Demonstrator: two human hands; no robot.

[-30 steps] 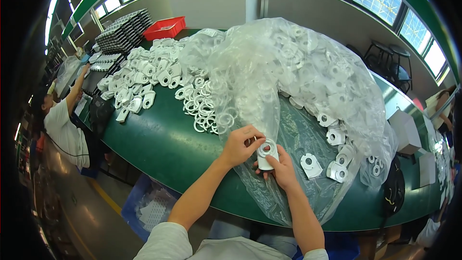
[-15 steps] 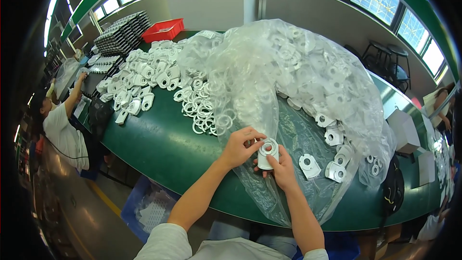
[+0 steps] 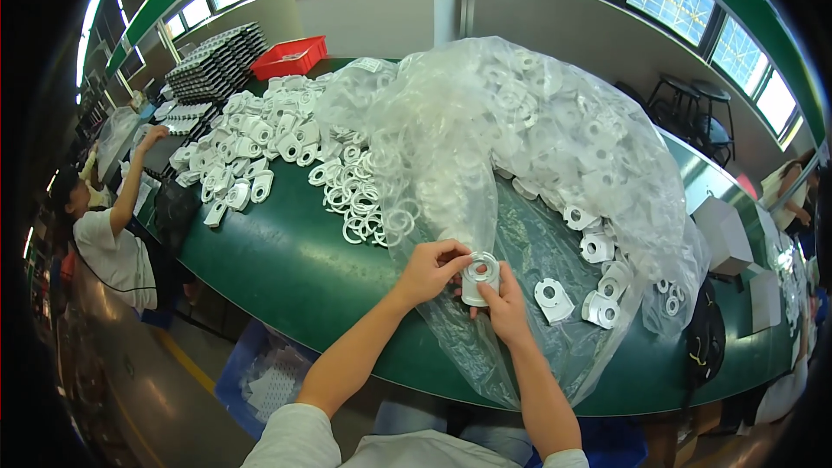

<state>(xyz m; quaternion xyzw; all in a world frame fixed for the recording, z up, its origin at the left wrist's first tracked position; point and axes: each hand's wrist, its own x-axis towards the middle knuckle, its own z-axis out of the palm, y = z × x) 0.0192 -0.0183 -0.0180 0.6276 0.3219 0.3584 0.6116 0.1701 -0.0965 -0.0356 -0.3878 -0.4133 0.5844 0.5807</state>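
Observation:
My right hand [image 3: 510, 307] grips a white plastic plate with a round hole [image 3: 477, 295], its thumb on the lower face. A thin white ring [image 3: 491, 260] lies at the plate's round upper end; whether it is seated cannot be told. My left hand [image 3: 428, 274] is closed, fingertips pinching the ring's left edge. To the right, a loose white plate [image 3: 555, 302] rests on clear plastic film, near several more plates [image 3: 600, 308]. Beyond my left hand lies a pile of white rings [image 3: 355, 195].
A large clear bag of white parts [image 3: 572, 130] covers the middle of the green table [image 3: 260, 247]. A heap of white plates [image 3: 260, 134], a red bin [image 3: 290, 58] and stacked dark trays [image 3: 217, 65] stand far left. A co-worker [image 3: 113, 243] sits left. A blue bin [image 3: 238, 399] is below.
Both hands still hold the plate and ring in nearly the same place, with only a slight shift. The co-worker at the left has moved an arm a little.

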